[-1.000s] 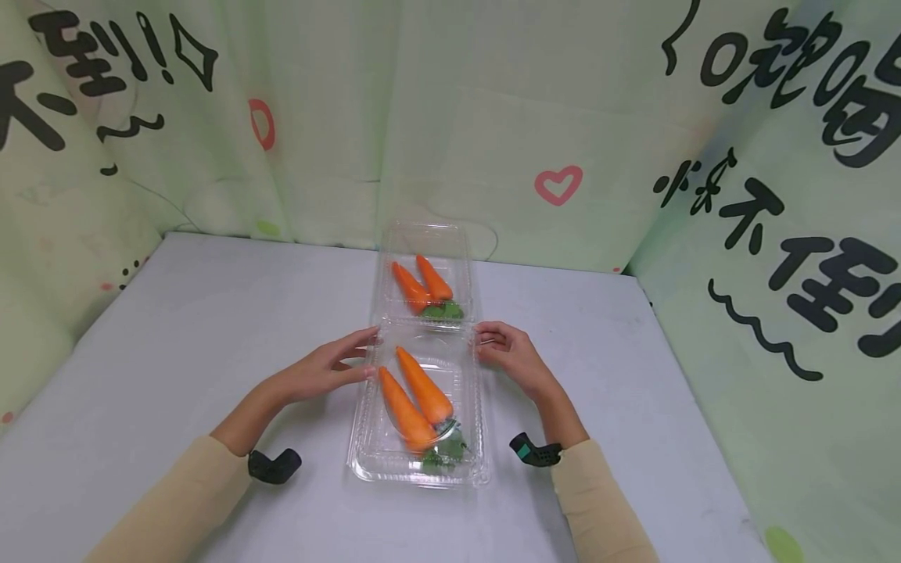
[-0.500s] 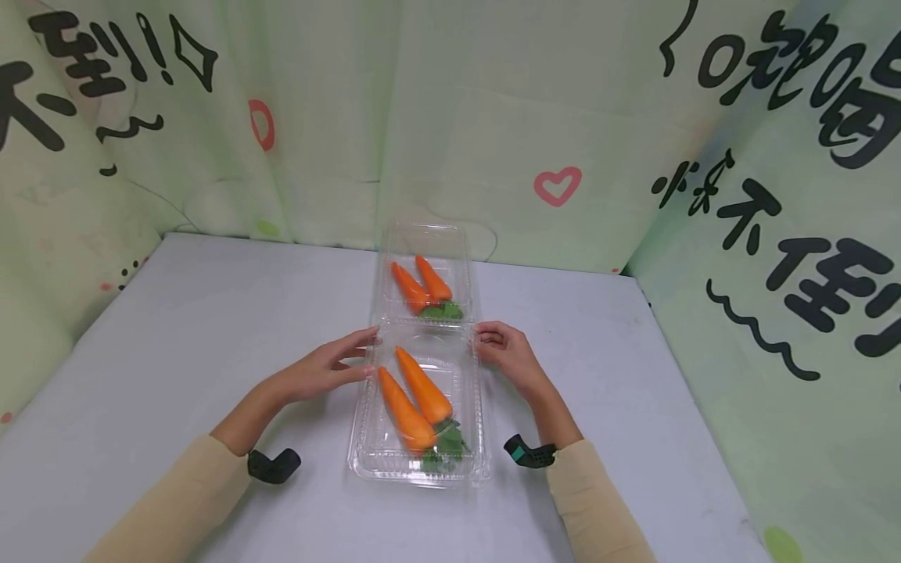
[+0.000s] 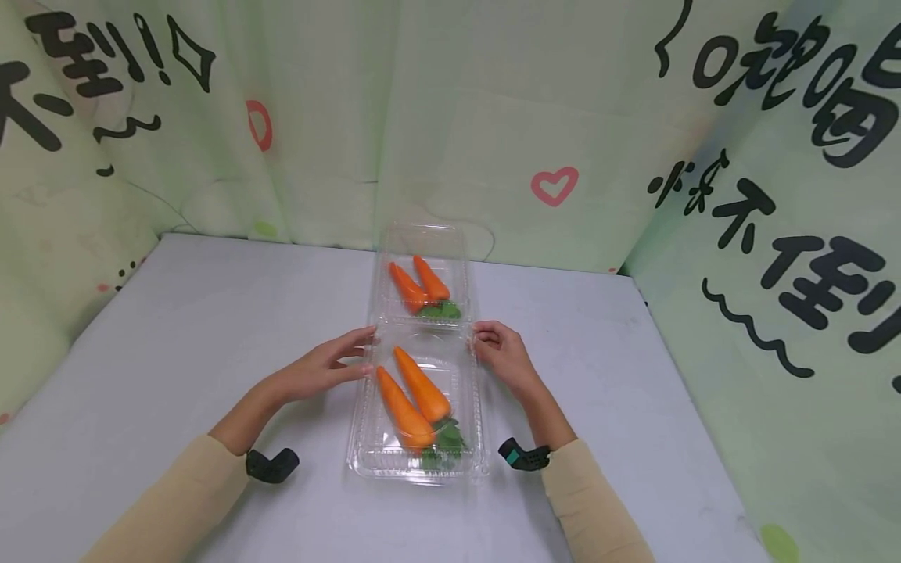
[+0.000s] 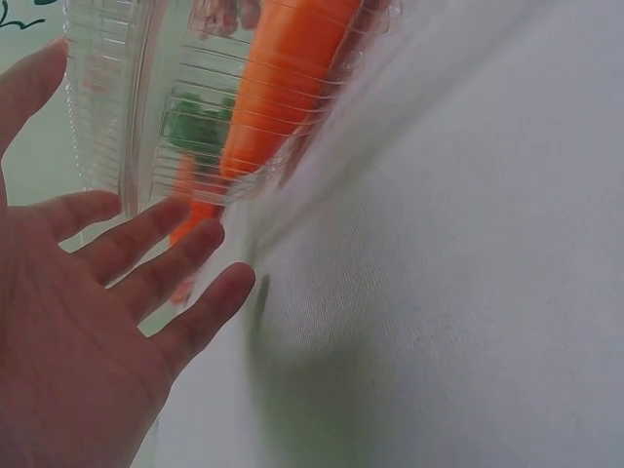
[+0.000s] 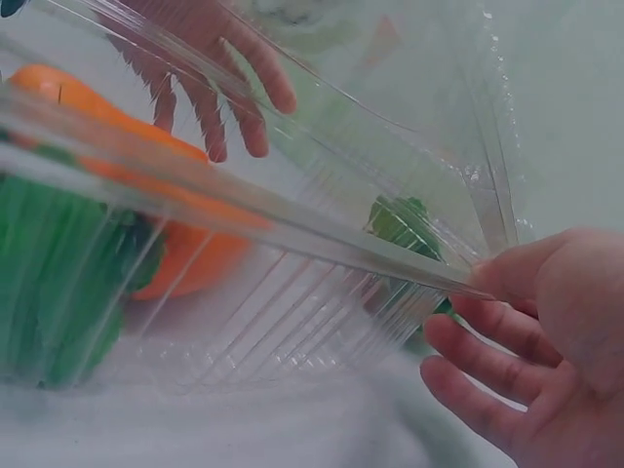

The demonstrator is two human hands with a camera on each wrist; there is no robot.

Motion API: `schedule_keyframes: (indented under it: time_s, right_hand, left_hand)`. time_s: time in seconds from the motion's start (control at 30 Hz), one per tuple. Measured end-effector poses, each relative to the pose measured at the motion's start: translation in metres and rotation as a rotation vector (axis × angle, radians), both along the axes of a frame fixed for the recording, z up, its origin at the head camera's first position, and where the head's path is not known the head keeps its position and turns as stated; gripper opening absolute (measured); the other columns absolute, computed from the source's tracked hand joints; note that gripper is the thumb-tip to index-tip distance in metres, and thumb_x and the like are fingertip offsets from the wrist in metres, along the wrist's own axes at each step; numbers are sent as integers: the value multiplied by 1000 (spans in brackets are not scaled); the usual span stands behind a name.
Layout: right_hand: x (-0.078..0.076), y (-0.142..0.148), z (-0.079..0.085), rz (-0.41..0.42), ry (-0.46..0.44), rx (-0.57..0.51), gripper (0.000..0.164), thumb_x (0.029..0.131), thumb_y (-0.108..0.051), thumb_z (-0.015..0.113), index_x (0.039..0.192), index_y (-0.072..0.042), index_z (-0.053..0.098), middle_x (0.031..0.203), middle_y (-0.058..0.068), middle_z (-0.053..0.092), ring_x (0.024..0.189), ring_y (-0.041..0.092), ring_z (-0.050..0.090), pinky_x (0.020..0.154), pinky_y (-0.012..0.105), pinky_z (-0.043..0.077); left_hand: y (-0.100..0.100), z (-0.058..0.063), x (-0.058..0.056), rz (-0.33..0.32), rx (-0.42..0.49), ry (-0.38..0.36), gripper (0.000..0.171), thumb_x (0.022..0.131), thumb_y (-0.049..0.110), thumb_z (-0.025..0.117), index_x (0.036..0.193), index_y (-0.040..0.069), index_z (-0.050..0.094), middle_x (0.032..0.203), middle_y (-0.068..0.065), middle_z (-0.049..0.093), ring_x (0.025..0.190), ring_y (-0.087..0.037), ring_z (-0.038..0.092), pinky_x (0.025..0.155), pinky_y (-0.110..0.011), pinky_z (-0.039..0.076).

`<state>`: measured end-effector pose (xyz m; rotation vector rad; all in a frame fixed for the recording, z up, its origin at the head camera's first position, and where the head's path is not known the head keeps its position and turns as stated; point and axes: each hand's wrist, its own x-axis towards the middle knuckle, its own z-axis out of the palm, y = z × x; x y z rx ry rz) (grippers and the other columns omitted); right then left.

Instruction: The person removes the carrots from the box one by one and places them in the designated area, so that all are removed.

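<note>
A clear plastic clamshell box (image 3: 360,438) lies on the table with two orange carrots (image 3: 414,397) with green tops in its near half. Its ribbed far panel (image 3: 461,242) stands raised, and two more carrots (image 3: 431,281) show through it. My left hand (image 3: 320,366) is at the box's left side, fingers spread and fairly straight, fingertips at the plastic edge. On the opposite side my right hand (image 3: 505,356) pinches the rim between thumb and index finger, as the right wrist view shows; its other fingers (image 5: 478,356) are loosely bent.
The box stands on a white table (image 3: 211,336). Behind and beside it hang pale green curtains (image 3: 457,117) with black lettering and red hearts. A black wrist camera (image 3: 272,466) sits on the left wrist and another black camera (image 3: 524,455) on the right.
My right forearm has drifted slightly left, while its fingers stay at the rim. The left hand and the box keep their places; the head view has turned a little.
</note>
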<state>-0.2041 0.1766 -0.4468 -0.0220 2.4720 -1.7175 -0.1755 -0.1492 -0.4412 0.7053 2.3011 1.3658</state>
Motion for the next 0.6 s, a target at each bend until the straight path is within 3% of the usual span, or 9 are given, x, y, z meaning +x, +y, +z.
schedule_keyframes:
  time_s: [0.3, 0.6]
  right_hand:
    - [2, -5, 7, 7, 16, 0, 30, 92, -3, 55, 122, 4, 56, 106, 17, 61, 83, 9, 58, 69, 14, 51]
    - [-1, -5, 0, -15, 19, -7, 28, 93, -3, 56, 120, 3, 58, 104, 15, 61, 82, 8, 58, 69, 13, 51]
  left_hand:
    - [-1, 3, 2, 15, -28, 28, 70, 96, 33, 58, 152, 9, 25, 151, -19, 40, 136, -39, 42, 103, -52, 46]
    - [0, 2, 3, 30, -49, 46, 71, 95, 35, 58, 153, 11, 25, 150, -18, 41, 136, -38, 42, 102, -51, 47]
